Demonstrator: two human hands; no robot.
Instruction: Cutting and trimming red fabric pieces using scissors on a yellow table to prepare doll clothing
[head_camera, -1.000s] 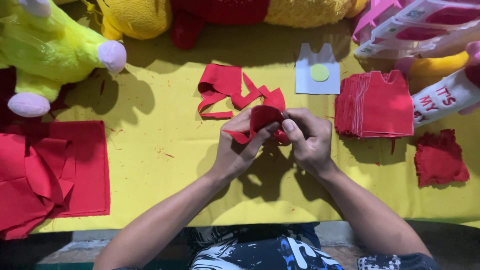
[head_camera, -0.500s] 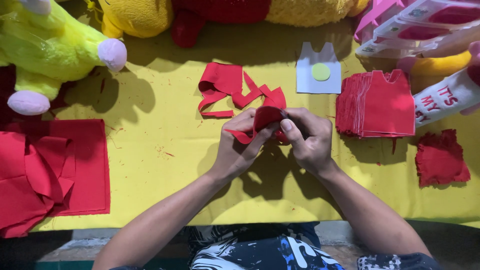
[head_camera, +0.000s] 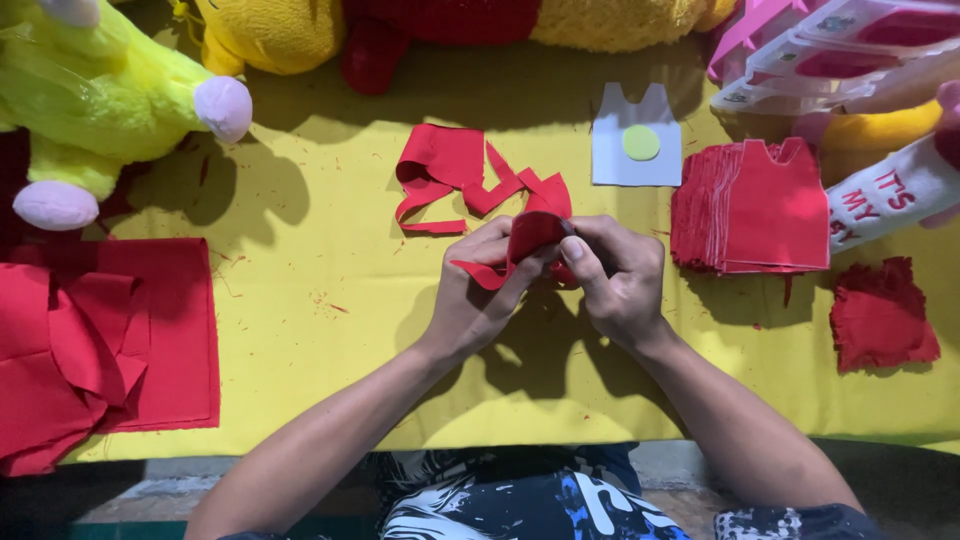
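Between both hands: one small red felt piece (head_camera: 525, 240), pinched from either side above the yellow table cover (head_camera: 330, 350). I log the left hand (head_camera: 478, 295) gripping its lower left edge, where a pointed corner juts out toward the left, and the right hand (head_camera: 615, 275) clamped on its right side, thumb on top. Long axis runs roughly left to right, so neither hand is nearer; both touch it.

Just beyond the fingertips: loose red felt offcuts (head_camera: 470, 175). Beyond the right hand: a white paper template (head_camera: 612, 150) with a yellow-green disc (head_camera: 641, 142). Right of the right hand: a stack of cut red vest shapes (head_camera: 760, 205), then a small red square pile (head_camera: 882, 315). Far left of the left hand: folded red felt sheets (head_camera: 100, 345). Along the far edge: plush toys (head_camera: 110, 90).
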